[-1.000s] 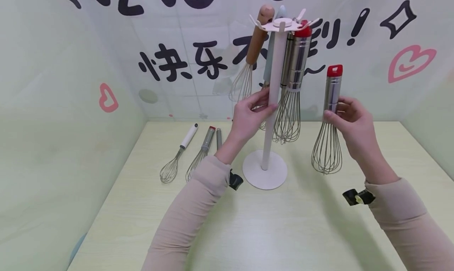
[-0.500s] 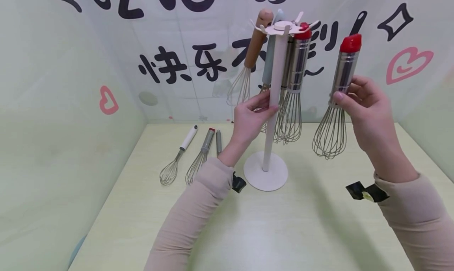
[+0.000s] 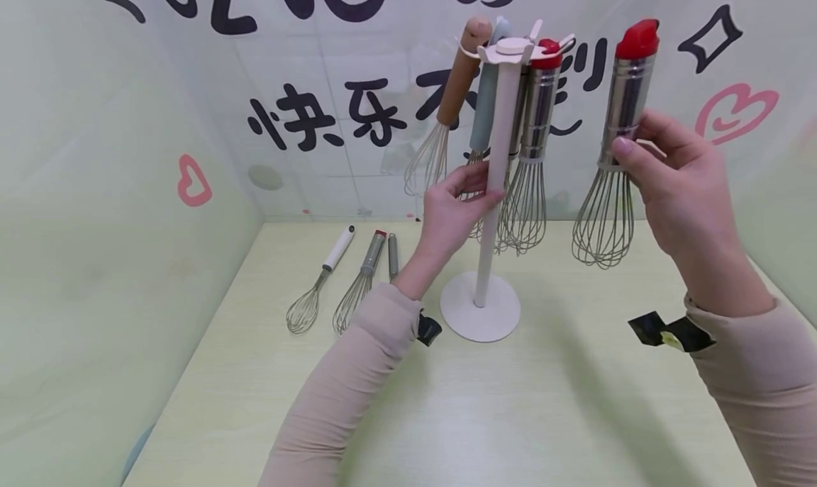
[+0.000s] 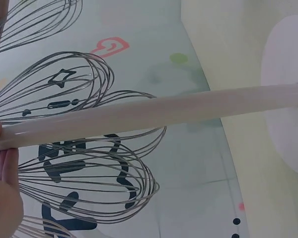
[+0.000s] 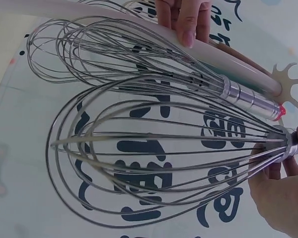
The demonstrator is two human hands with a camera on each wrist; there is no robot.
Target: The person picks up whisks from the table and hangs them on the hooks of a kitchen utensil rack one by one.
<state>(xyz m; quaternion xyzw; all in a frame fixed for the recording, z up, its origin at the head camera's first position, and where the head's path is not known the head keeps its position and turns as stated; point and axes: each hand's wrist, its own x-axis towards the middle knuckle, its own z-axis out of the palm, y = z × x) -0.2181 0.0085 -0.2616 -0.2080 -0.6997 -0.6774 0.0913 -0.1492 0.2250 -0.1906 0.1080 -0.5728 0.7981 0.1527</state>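
One whisk [image 3: 623,115] in right hand [image 3: 684,182], stand [image 3: 501,132] in left [image 3: 449,214]

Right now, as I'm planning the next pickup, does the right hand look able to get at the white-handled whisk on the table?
Probably not: the right hand holds a red-topped whisk, and the left forearm and white stand lie between it and the white-handled whisk.

Stand [image 3: 488,249] is on the table [image 3: 549,409], hanging whisks [image 3: 539,111] round its top, held whisk [image 3: 627,101] off to its right. Loose whisks [image 3: 373,253] lie left of it, looks like three, one's partly behind the left sleeve [image 3: 338,381].
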